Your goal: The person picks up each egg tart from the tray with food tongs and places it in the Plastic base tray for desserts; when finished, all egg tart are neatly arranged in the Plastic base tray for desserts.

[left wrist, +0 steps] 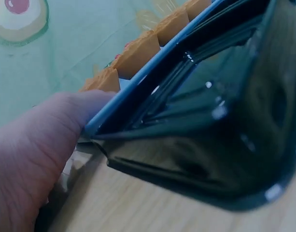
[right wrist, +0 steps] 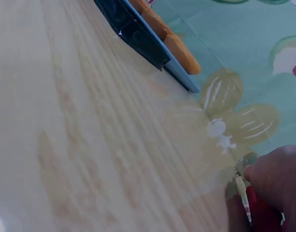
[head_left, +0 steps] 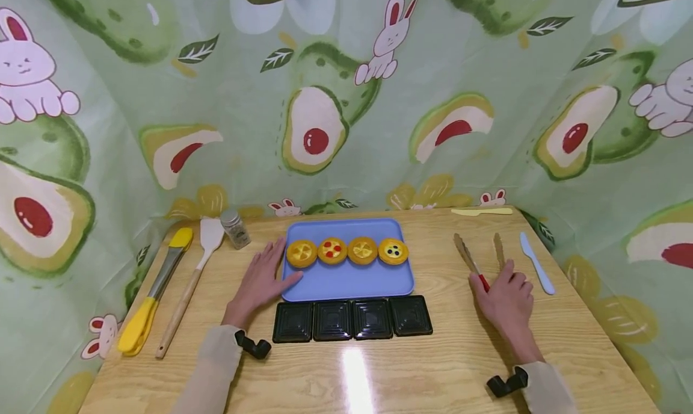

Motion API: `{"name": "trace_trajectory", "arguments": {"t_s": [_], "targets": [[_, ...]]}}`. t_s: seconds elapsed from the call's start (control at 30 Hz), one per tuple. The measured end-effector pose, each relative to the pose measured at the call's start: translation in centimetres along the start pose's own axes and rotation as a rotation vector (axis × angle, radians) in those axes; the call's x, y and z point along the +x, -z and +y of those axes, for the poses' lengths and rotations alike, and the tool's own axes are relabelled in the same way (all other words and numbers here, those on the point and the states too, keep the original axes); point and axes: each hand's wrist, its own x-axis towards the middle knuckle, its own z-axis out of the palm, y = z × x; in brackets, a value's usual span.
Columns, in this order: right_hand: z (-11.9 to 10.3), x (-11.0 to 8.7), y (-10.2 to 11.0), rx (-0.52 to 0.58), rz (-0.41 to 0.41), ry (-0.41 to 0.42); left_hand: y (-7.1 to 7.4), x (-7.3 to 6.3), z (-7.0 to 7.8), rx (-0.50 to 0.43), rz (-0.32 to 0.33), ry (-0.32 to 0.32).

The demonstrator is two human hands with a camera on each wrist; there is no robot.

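Observation:
A blue tray (head_left: 346, 284) carries a row of several egg tarts (head_left: 332, 251), some with red or dark toppings. At its left edge rests my left hand (head_left: 261, 278), fingers fairly straight along the side and thumb over the rim. In the left wrist view the thumb lies against the tray edge (left wrist: 133, 87). My right hand (head_left: 506, 296) holds metal tongs (head_left: 466, 254) with red handles, their arms spread apart on the table's right side. The right wrist view shows the red handle (right wrist: 263, 212) under that hand's fingers; the tong tips are hardly visible there.
Several black square plastic trays (head_left: 332, 321) line the blue tray's front. On the left lie yellow-ended tongs (head_left: 157, 287), a white spatula (head_left: 211, 236) and a shaker jar (head_left: 235, 228). A blue knife (head_left: 537, 263) and a yellow knife (head_left: 482, 211) lie at the right.

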Motion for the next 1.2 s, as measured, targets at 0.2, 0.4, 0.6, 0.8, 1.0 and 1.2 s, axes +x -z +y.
{"name": "trace_trajectory", "arguments": {"t_s": [0.2, 0.4, 0.6, 0.8, 1.0, 1.2], "targets": [[0.08, 0.21, -0.58, -0.048, 0.029, -0.02, -0.12, -0.05, 0.11, -0.014, 0.001, -0.004], [0.15, 0.05, -0.96, -0.056, 0.051, -0.026, -0.08, -0.56, 0.05, -0.008, -0.003, 0.004], [0.24, -0.16, -0.83, -0.049, 0.066, -0.018, -0.51, -0.43, -0.03, 0.034, 0.014, -0.003], [0.07, -0.03, -0.62, -0.04, 0.091, -0.016, -0.59, 0.03, 0.04, 0.045, 0.04, -0.004], [-0.02, 0.16, -0.75, -0.032, 0.14, 0.017, -0.5, 0.24, 0.01, 0.06, 0.031, 0.007], [-0.13, -0.18, -0.53, -0.03, 0.114, 0.05, -0.64, 0.1, -0.14, 0.069, 0.019, 0.009]]}}
